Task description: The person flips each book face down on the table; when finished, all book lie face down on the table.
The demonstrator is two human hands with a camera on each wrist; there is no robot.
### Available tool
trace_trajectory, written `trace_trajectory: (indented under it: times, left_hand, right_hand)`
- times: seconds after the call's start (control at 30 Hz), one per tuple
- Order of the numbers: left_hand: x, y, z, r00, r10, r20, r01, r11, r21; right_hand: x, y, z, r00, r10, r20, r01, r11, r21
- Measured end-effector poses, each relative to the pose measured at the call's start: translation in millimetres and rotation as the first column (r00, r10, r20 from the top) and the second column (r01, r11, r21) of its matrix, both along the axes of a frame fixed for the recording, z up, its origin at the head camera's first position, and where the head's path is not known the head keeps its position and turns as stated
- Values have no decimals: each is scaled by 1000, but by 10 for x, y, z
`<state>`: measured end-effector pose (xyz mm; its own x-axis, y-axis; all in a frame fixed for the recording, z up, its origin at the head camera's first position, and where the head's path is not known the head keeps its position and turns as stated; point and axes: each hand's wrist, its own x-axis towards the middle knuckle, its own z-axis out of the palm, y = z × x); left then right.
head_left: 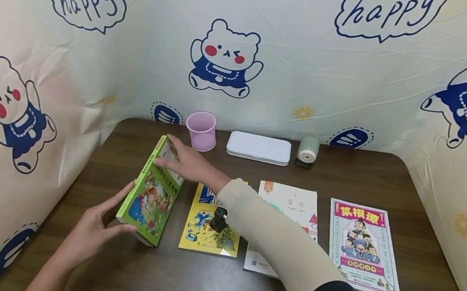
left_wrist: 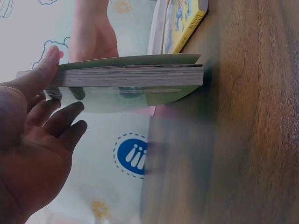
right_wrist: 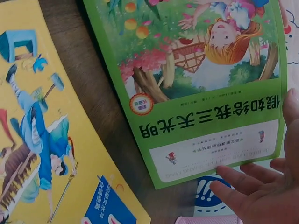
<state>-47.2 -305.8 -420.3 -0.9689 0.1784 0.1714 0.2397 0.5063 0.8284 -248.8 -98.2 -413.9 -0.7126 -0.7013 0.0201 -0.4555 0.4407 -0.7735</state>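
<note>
A thick green picture-covered book stands tilted on the table's left side, spine raised toward the left. My left hand holds its lower spine end, thumb by the front cover and fingers on the spine side. In the left wrist view, the page block shows edge-on beside that hand's thumb. My right hand reaches across to the book's top end, thumb at the spine and fingers around the top edge. The right wrist view shows the green cover upside down. A yellow book lies flat just right of it.
A white book, partly hidden under the right forearm, and a pink-bordered book lie further right. Along the back stand a pink cup, a white case and a small green device. A patterned curtain borders the table.
</note>
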Motion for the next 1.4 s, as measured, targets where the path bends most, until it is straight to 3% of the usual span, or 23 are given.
trace_trajectory:
  times: [0.27,0.47,0.63,0.8,0.97,1.2,1.4]
  left_hand:
    - [7,2,-18,997,-57,-49,58,998,4]
    - [40,-7,82,996,-63,-59,56,992,-116]
    - [46,-21,169,992,-91,-83,70,971,-227]
    - [35,-3,189,989,-102,-103,70,957,-280]
    - [16,56,112,994,-80,-69,57,958,-281]
    - [-8,97,-48,991,-117,-67,100,971,-218]
    - [-45,111,-158,997,-75,-31,65,967,-247]
  right_hand:
    - [41,-15,17,996,-20,87,31,992,-120]
    - [84,-46,0,984,-6,179,41,980,-194]
    - [83,-55,-13,954,45,296,44,957,-286]
    - [55,-28,-43,925,94,368,42,938,-344]
    - [38,43,-72,918,91,387,54,936,-347]
    - [24,143,-130,924,93,372,44,938,-344]
    - [23,250,-174,933,77,352,36,952,-305]
